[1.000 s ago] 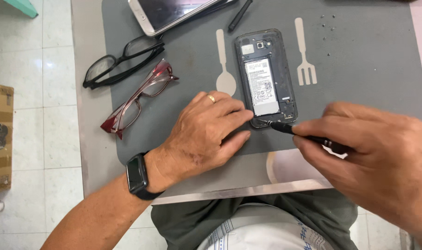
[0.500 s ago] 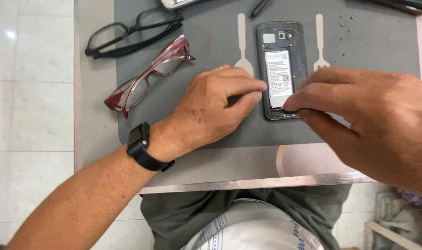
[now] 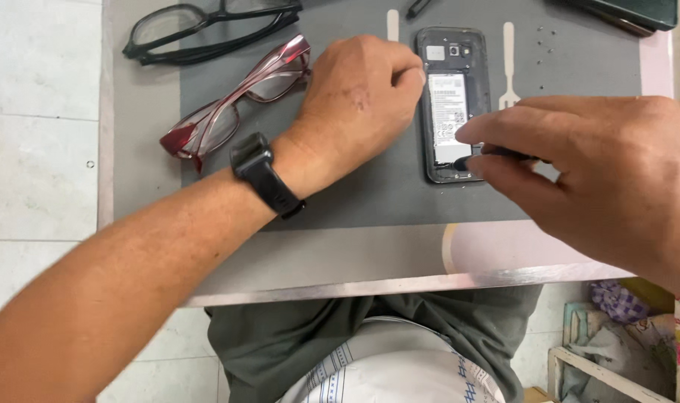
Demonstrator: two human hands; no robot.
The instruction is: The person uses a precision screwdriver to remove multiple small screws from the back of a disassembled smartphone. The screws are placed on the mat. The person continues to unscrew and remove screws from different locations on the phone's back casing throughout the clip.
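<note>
My left hand (image 3: 359, 97) had shifted up to brace the opened phone (image 3: 453, 104) while my right hand (image 3: 594, 172), pinching a dark tool (image 3: 497, 154), probed its lower edge.

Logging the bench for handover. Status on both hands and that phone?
Left hand steadies opened phone at its left edge. Right hand pinches dark tool, tip at phone's lower end. Red glasses lie apart, left.
</note>
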